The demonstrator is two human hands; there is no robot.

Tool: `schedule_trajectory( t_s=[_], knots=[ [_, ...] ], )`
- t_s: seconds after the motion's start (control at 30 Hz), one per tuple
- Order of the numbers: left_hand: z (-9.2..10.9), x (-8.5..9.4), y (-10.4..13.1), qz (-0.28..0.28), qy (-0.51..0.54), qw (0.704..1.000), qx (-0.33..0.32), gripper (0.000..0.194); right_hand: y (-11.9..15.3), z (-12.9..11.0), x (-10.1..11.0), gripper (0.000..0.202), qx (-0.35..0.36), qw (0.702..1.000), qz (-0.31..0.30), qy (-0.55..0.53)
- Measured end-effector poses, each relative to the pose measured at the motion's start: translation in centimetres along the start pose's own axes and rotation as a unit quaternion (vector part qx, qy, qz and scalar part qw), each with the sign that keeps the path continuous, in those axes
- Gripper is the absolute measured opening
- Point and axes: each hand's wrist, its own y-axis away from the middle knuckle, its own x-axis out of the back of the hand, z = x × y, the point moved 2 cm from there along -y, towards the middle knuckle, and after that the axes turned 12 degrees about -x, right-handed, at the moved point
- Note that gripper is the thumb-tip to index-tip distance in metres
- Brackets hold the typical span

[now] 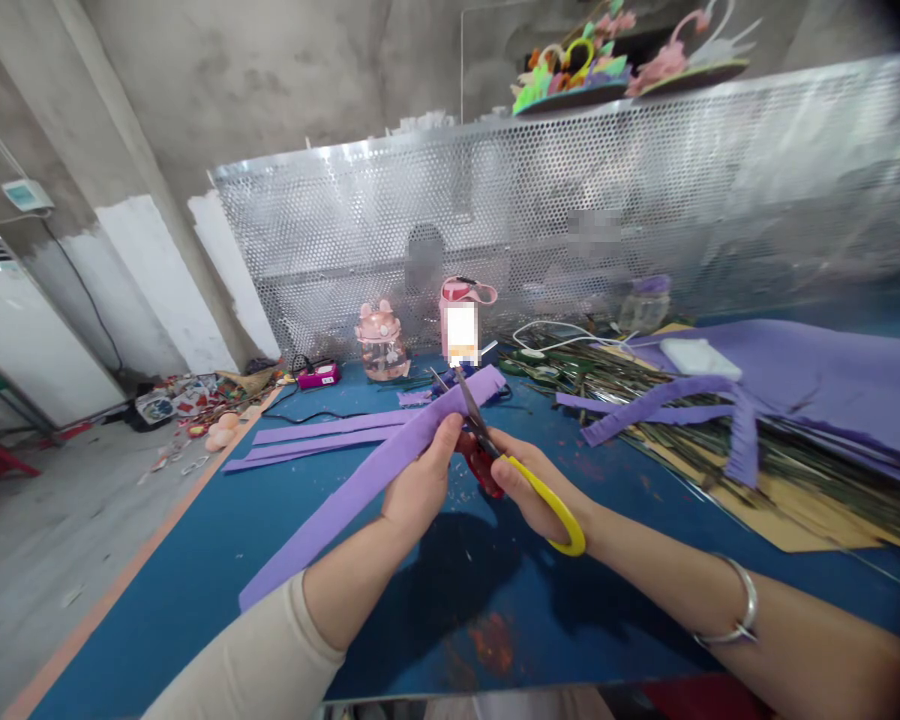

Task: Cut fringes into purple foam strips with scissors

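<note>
Between thumb and fingers, my left hand [424, 475] pinches a long purple strip [360, 490], which slants from the lower left up towards the scissors. My right hand [532, 480] grips a pair of scissors [551, 510] with a yellow handle and a red part below it. The parted blades are at the upper end of the strip, close to my left thumb. Whether they are cutting into it cannot be made out. Behind my left hand, more purple strips [322, 435] lie on the blue tabletop [262, 535].
At the back stand a pink bottle [381, 340], a pink cup [450, 300] and a magenta box [319, 375] with a black cord. To the right are dark thin stems [667, 410], a purple sheet [810, 365] and a white device [699, 357]. A perforated metal panel [330, 230] closes the back.
</note>
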Motion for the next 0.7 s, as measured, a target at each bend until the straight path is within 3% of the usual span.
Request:
schedule_trajectory(
  t_s=[0.27,0.7],
  knots=[
    [-0.51,-0.12,-0.21,0.003,0.006,1.0,0.005,0.042,0.15,0.56,-0.3,0.054,-0.036,0.998,0.004,-0.048],
    [-0.27,-0.31,-0.28,0.007,0.055,0.998,0.028,0.038,0.08,0.64,-0.31,0.053,-0.08,0.996,0.018,-0.043]
  ],
)
